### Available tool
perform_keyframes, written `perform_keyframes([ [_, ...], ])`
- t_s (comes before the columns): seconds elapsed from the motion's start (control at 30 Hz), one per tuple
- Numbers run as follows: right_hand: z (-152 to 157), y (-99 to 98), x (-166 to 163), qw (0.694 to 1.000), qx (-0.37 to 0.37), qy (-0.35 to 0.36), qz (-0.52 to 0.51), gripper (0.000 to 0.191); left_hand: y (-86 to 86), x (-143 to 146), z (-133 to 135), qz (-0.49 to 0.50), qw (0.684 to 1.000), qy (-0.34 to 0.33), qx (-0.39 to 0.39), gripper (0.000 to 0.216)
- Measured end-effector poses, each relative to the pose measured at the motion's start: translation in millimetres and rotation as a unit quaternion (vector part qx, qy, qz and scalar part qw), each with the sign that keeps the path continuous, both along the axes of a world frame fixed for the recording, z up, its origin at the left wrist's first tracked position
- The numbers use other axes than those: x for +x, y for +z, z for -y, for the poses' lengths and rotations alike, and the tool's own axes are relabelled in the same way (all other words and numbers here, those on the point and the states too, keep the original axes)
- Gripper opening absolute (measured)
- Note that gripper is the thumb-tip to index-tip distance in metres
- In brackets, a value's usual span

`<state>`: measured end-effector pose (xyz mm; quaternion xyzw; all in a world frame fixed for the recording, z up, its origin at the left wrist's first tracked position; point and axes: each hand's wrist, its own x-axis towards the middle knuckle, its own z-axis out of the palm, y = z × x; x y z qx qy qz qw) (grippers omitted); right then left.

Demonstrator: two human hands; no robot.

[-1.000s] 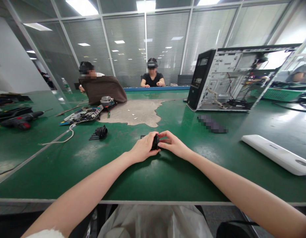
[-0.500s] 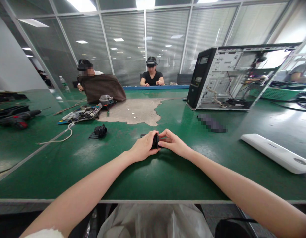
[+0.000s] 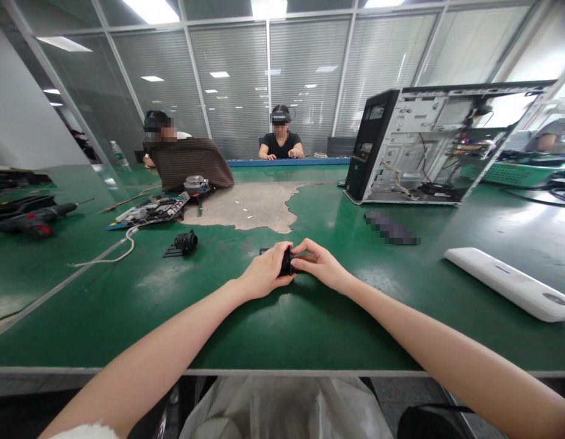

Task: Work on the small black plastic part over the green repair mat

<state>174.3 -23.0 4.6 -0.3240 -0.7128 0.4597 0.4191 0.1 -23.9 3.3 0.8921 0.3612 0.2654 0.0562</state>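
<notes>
Low over the middle of the green table, my left hand (image 3: 266, 269) is closed around a small black part (image 3: 286, 262) with a flat rim on its right side. My right hand (image 3: 319, 263) is closed on that rim, thumb and fingers touching it from the right. The fingers cover most of the part, so its exact kind cannot be made out. A dark flat edge shows just behind my left knuckles. Off to the left on the table lies a black lens-like piece (image 3: 186, 242) with flat prongs at its base.
An opened computer case (image 3: 378, 152) stands at the back right, with a white oblong device (image 3: 511, 283) nearer. A circuit board (image 3: 149, 210), a pale cable (image 3: 127, 247) and a power drill (image 3: 39, 219) lie left. Two people sit across the table; another person is far right.
</notes>
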Motion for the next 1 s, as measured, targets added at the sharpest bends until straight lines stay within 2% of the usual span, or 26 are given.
perform_keyframes([
  [0.17,-0.7,0.1,-0.3,1.0,0.003,0.002,0.004,0.026,0.7,0.1,0.8,0.003,1.0,-0.001,-0.003,0.058],
  [0.4,-0.9,-2.8,2.4,0.999,0.004,0.04,-0.005,0.027,0.3,-1.5,-0.8,0.016,1.0,-0.003,-0.011,0.061],
  [0.63,1.6,-0.4,2.4,0.999,-0.011,0.039,-0.016,0.026,0.4,-1.4,-2.6,0.035,0.999,-0.001,-0.02,0.064],
  [0.8,-0.7,-1.3,0.9,1.0,0.006,0.018,-0.006,0.02,1.5,0.5,-1.7,0.0,0.999,0.043,-0.02,0.059],
  [1.0,-0.3,-5.9,-0.8,0.999,-0.019,0.049,-0.004,0.037,3.3,-1.6,-1.4,-0.065,0.996,0.068,0.001,0.058],
])
